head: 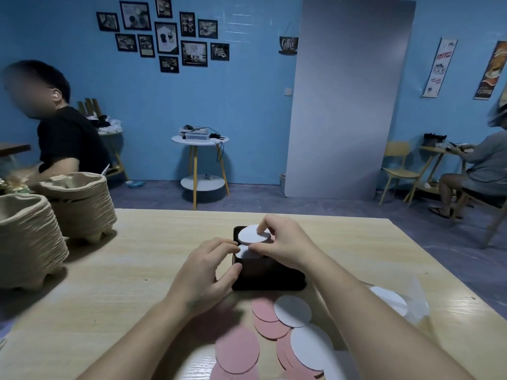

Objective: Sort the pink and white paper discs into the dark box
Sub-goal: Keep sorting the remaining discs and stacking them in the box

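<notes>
The dark box (269,275) stands in the middle of the wooden table. My right hand (285,245) pinches a white disc (251,235) over the box's far end, forefinger on top and thumb at its near edge. A second white disc (242,253) lies just below it in the box. My left hand (208,270) grips the box's left wall, with its fingertips by that lower disc. Several loose pink discs (237,352) and white discs (293,311) lie overlapping on the table near me.
Two stacks of brown pulp trays (79,204) stand at the table's left. A clear plastic bag (406,300) with white discs lies at the right. The table's far edge (247,212) is just beyond the box. People sit at the far left and far right.
</notes>
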### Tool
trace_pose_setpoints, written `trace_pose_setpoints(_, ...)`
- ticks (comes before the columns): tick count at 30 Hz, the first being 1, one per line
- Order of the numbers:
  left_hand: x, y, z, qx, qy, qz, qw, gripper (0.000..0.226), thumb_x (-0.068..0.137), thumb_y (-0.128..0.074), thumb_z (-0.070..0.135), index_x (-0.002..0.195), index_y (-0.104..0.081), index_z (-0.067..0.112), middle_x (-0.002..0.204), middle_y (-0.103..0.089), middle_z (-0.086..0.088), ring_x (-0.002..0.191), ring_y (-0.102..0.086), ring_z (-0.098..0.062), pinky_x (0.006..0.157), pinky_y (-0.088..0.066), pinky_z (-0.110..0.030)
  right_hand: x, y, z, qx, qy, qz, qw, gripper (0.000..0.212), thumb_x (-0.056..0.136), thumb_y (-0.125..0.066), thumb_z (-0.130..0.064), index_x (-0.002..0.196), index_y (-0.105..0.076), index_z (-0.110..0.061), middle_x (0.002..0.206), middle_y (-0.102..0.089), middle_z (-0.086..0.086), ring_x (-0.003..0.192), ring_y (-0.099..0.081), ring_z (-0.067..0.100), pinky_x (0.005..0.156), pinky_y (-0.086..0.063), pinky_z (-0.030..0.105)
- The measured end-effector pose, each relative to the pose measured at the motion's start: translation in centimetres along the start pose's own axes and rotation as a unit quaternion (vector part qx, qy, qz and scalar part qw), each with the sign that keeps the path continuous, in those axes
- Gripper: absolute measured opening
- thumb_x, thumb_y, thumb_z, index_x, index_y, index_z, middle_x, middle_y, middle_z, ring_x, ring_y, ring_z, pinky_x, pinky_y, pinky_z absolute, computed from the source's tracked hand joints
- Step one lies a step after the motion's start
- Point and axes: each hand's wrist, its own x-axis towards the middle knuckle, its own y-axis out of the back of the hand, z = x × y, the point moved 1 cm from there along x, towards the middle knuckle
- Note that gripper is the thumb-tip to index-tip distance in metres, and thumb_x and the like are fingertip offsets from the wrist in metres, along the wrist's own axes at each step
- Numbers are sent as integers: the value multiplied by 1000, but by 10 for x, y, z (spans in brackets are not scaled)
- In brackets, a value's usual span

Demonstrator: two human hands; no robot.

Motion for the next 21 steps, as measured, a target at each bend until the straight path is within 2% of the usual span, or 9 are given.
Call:
trace_pose_setpoints(7,2,-1,-1,-6,-3,1,1000,25,92,-56,39,110,-66,25,119,-60,19,117,-55,-3,97,-47,-37,9,-12,4,-28,-15,-24,999,38,73,-81,-52,88,-52,-33,95,-59,-9,89,-52,12,67,-40,28)
trace_pose_setpoints(11,1,-1,0,-7,-8,-4,1000,24,91,-56,37,110,-66,25,121,-59,18,117,-55,-3,97,-47,-36,11,-12,0,-40,-34,-48,997,44,71,-87,-49,95,-58,-26,85,-52,-16,84,-50,10,64,-37,25)
trace_pose_setpoints(15,-1,1,-1,5,-4,-17,1000,27,92,-54,39,114,-64,27,125,-57,20,120,-52,-1,98,-46,-35,10,-11,0,-59,-37,-43,997,41,68,-86,-51,89,-61,-27,79,-50,-15,75,-48,5,59,-33,23)
trace_pose_setpoints(18,-2,3,-1,11,-5,-27,1000,28,93,-54,39,117,-63,28,128,-56,20,121,-50,0,99,-45,-34,7,-8,0,-58,-26,-40,997,34,73,-83,-49,87,-60,-28,81,-55,-15,78,-52,7,65,-42,26)
trace_pose_setpoints(21,-3,4,-2,12,-3,-34,999,29,93,-54,39,118,-63,29,130,-55,21,123,-50,-1,100,-45,-34,1,-3,6,-60,-17,-38,997,19,82,-74,-41,86,-61,-28,88,-60,-13,86,-57,9,78,-52,35)
